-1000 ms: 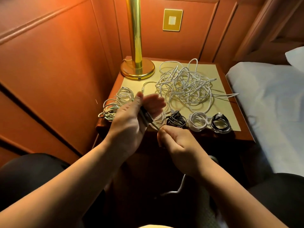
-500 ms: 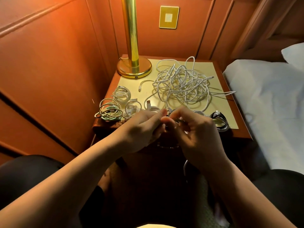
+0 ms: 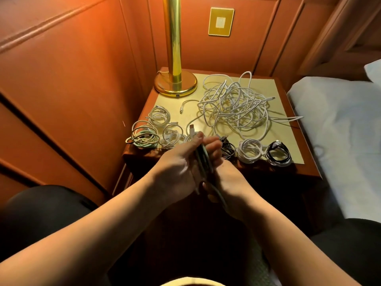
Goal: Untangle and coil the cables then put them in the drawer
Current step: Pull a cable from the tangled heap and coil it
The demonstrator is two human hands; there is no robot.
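Since the frame before, I see both hands have dropped back from the tabletop edge toward the body, and loops of cable now show between them. From the head camera, my only view, the left hand (image 3: 181, 168) has its fingers curled round a bundle of dull greenish cable loops (image 3: 203, 159), thumb on top. The right hand (image 3: 228, 182) sits just under and behind it, gripping the same cable, whose tail runs down past the wrist. A glossy wooden nightstand (image 3: 305, 170) with a pale yellow inset top carries the rest: one big loose tangle of smooth white cables (image 3: 235, 106) at the back, four small white and pale-green coils (image 3: 152, 131) on the left, and along the front edge three coils: a black one (image 3: 227, 149), a white one (image 3: 250, 150), another black (image 3: 278, 152). A polished brass lamp (image 3: 175, 83) with a round base stands at the back left corner. I cannot make out the drawer.
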